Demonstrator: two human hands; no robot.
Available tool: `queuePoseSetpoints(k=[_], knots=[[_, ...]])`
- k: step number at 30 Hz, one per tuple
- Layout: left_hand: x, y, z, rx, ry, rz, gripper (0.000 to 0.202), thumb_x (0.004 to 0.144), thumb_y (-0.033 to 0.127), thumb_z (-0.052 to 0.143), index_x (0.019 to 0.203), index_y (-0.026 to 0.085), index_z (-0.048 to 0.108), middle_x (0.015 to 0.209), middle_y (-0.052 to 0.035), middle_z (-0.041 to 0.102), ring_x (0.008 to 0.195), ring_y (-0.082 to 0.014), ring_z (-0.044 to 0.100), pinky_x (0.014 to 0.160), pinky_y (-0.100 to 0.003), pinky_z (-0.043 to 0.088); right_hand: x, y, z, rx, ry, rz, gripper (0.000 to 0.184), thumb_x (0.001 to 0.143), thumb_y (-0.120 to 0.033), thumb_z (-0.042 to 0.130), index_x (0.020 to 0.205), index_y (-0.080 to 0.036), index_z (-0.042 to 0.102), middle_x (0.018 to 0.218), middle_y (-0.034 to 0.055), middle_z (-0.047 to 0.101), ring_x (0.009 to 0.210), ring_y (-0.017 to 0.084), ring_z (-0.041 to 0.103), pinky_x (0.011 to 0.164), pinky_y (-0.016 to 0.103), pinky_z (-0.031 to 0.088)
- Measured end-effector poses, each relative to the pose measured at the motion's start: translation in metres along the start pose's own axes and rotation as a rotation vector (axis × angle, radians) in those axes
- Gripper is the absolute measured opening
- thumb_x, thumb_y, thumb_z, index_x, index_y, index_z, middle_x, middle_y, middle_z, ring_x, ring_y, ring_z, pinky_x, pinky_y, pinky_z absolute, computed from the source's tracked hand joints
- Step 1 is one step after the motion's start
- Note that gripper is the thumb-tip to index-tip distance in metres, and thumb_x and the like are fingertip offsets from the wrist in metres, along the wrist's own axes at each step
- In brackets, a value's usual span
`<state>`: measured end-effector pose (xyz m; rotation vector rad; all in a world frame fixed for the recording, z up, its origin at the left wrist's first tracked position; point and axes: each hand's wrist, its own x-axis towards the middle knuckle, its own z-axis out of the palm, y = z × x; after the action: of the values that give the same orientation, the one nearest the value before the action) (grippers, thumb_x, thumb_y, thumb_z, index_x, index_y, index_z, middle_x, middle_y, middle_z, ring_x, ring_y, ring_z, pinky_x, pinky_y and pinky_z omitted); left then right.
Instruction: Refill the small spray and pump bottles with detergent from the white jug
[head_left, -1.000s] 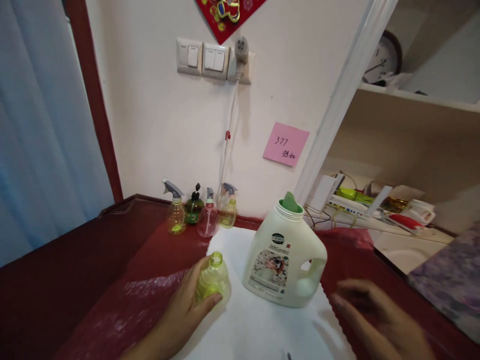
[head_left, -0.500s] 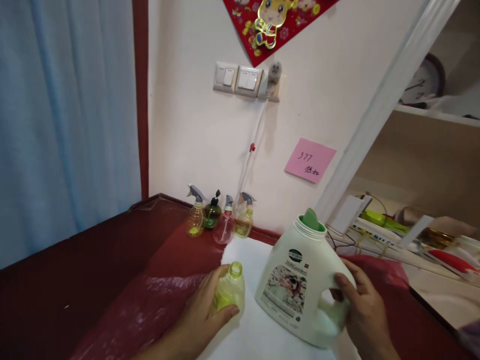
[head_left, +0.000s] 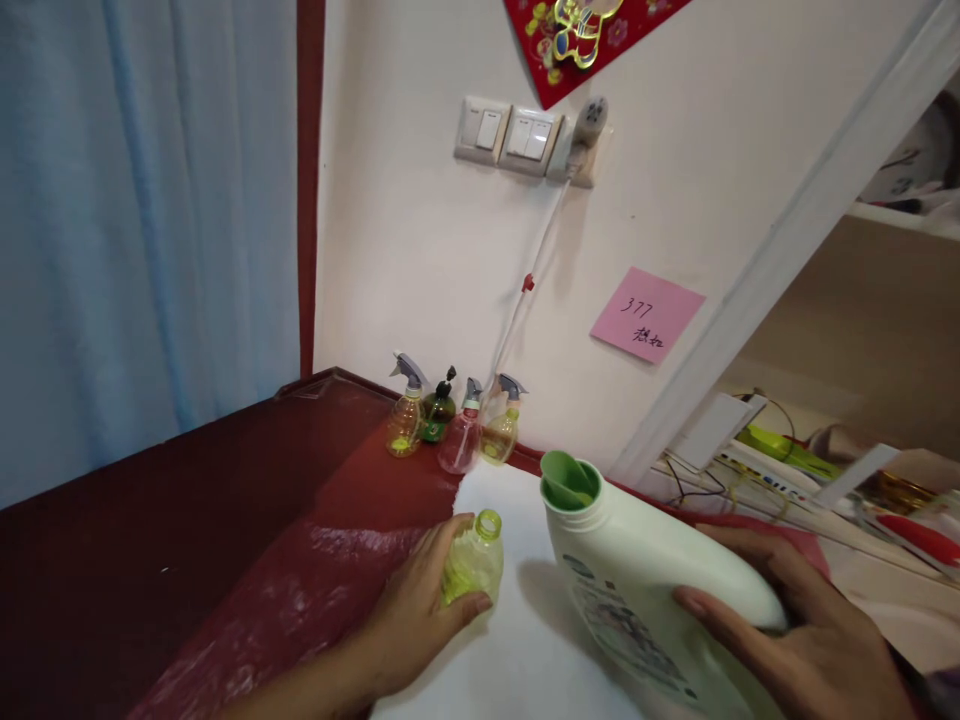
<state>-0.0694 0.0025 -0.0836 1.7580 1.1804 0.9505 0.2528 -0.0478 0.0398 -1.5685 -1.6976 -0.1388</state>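
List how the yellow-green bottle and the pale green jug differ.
The bottle is smaller than the jug. The bottle is see-through, the jug opaque. The bottle, in the left hand, stands nearly upright; the jug, in the right hand, leans toward it. Both are uncapped.

dim indoor light | glare on plastic sheet (head_left: pixel 300 590) | paper (head_left: pixel 517 630) softly shadowed | edges stretched

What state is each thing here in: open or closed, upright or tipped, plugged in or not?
Small bottle, uncapped, roughly upright, held in the left hand.
Large jug, uncapped, green spout showing, tilted toward the small bottle, held in the right hand.
Three spray bottles, upright, spray heads on.
Dark green pump bottle, upright, pump head on.
Plug, in its socket.
Pink note, stuck to the wall.
Blue curtain, hanging.
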Motion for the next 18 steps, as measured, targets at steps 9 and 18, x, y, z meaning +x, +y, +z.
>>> queuePoseSetpoints(k=[9, 18], knots=[[0.000, 0.005, -0.002, -0.037, 0.006, 0.021, 0.071, 0.080, 0.030, 0.068, 0.145, 0.022, 0.041, 0.152, -0.0136, 0.048, 0.141, -0.0321, 0.041, 0.119, -0.051, 0.028, 0.004, -0.020, -0.003, -0.157, -0.057, -0.437, 0.044, 0.078, -0.064, 0.071, 0.104, -0.028, 0.067, 0.086, -0.0009, 0.080, 0.060, 0.017, 0.075, 0.048, 0.017, 0.058], [-0.001, 0.010, -0.003, -0.042, -0.014, 0.043, 0.071, 0.081, 0.030, 0.067, 0.146, 0.021, 0.040, 0.150, -0.0145, 0.049, 0.139, -0.0322, 0.042, 0.119, -0.052, 0.029, 0.014, -0.025, -0.006, -0.276, -0.128, -0.557, 0.047, 0.083, -0.066, 0.064, 0.108, -0.026, 0.063, 0.081, 0.0000, 0.078, 0.054, 0.017, 0.073, 0.043, 0.021, 0.058]])
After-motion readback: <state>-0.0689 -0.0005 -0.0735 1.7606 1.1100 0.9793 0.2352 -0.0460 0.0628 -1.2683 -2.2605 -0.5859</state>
